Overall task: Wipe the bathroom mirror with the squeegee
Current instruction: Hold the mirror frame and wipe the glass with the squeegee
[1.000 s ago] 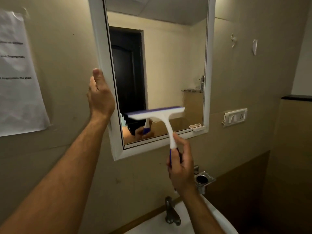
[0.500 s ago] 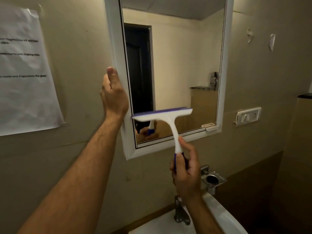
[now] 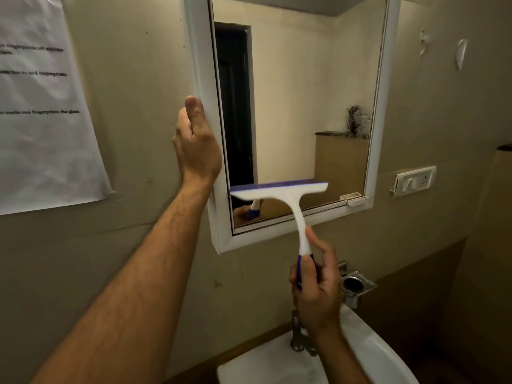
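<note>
Squeegee (image 3: pixel 279 194): held low on the mirror glass (image 3: pixel 304 106), near the bottom-left corner. Blade long axis roughly level, its purple rubber edge turned up toward the glass; left blade tip is just beside the inner left edge of the white frame (image 3: pixel 199 65). Whether the rubber is pressed to the glass cannot be told from this angle, though a reflection of the handle is seen directly behind it.

Handle runs down and right from the blade centre, below the frame's bottom rail. It is gripped at its purple end by the right hand (image 3: pixel 315 289), fingers and thumb wrapped round it.

Left hand (image 3: pixel 195 142): laid on the frame's outer left edge, thumb up along it, bracing; it is above and left of the blade, holding nothing else.

Judgement: most glass lies above and right of the blade, so 1 upward or rightward pass is open; the right hand drives.

Below: faucet (image 3: pixel 297 331), white basin (image 3: pixel 382 353).
</note>
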A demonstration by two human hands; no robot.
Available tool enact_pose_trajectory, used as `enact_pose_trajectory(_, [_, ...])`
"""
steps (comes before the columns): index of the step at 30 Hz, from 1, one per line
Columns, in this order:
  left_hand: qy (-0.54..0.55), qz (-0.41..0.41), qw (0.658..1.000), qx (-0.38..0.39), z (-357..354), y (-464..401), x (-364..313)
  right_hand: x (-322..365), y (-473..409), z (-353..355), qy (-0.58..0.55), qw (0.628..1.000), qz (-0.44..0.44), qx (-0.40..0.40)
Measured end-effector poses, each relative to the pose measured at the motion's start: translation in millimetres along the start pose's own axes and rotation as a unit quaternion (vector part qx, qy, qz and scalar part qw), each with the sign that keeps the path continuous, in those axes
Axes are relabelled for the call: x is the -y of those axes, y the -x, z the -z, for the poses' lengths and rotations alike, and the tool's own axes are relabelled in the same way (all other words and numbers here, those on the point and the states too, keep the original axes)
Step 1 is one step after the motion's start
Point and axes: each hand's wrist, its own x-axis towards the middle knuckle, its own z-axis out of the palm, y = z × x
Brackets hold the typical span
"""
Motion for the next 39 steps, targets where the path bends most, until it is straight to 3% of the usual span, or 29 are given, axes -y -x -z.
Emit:
enact_pose_trajectory(14, [-0.008, 0.013, 1.0, -0.013, -1, 5, -13, -7, 5, 27, 0.057, 0.997, -0.011, 0.05])
enact_pose_trajectory(24, [-0.012, 0.017, 1.0, -0.016, 0, 6, -8, -14, -3, 12, 0.074, 0.996, 0.026, 0.036])
enact_pose_trajectory(29, [-0.004, 0.021, 1.0, -0.02, -2, 5, -8, -19, 12, 23, 0.088, 0.995, -0.01, 0.046])
enact_pose_trajectory(39, [-0.007, 0.02, 0.999, -0.03, -2, 4, -7, -2, -7, 12, 0.071, 0.996, 0.005, 0.045])
